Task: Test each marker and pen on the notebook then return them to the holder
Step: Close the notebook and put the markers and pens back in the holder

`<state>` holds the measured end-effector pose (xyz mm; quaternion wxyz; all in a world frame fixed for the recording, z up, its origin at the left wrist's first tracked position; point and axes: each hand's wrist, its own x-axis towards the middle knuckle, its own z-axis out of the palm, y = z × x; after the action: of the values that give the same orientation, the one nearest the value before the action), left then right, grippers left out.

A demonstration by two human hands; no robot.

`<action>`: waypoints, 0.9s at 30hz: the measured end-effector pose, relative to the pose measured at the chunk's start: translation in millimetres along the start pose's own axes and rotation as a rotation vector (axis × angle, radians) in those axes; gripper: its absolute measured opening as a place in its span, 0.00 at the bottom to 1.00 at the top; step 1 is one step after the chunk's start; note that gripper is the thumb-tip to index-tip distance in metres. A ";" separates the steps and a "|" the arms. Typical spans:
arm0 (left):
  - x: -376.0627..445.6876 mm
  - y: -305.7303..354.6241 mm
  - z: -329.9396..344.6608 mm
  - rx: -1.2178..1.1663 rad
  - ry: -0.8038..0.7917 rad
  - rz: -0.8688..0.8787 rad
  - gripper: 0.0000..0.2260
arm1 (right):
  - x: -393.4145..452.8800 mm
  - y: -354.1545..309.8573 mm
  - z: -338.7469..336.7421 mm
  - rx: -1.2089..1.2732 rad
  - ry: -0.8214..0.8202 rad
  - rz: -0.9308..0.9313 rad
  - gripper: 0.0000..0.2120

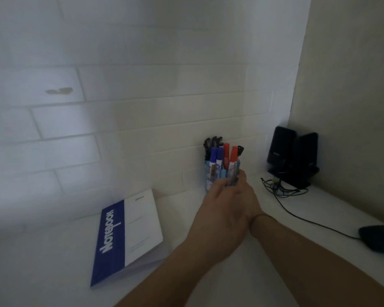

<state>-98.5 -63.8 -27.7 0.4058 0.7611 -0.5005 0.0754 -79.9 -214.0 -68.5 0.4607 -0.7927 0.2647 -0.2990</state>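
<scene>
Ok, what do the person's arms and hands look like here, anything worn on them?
Both forearms are bare, no sleeves in view. The left hand and right hand wear no gloves; no watch, bracelet or ring shows, though the picture is blurred and the right hand is partly hidden.

White desk (208, 273), closed notebook (129, 238), clear marker holder (211, 173), black speakers (293, 156), mouse (379, 239)

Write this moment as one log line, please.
left hand: grips pen holder | right hand: beside it, grip unclear | markers: in holder | notebook: closed
</scene>
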 end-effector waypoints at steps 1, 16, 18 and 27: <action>-6.4 2.8 -9.2 0.026 0.015 0.051 0.18 | 1.4 1.4 -1.8 -0.040 -0.027 0.005 0.25; -87.9 -52.0 -93.7 0.671 -0.382 -0.635 0.18 | -124.8 -45.5 18.5 -0.415 -0.468 -0.599 0.20; -93.5 -49.0 -99.2 0.601 -0.384 -0.632 0.17 | -140.1 -45.8 23.1 -0.505 -0.659 -0.654 0.22; -109.8 -26.8 -97.8 0.154 -0.334 -0.492 0.24 | -130.0 -34.2 1.5 -0.948 -0.519 -0.683 0.42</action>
<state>-101.5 85.5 -35.0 0.2649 0.8898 -0.3539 -0.1135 -162.4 -107.9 -68.6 -0.0124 -0.9967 -0.0196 -0.0778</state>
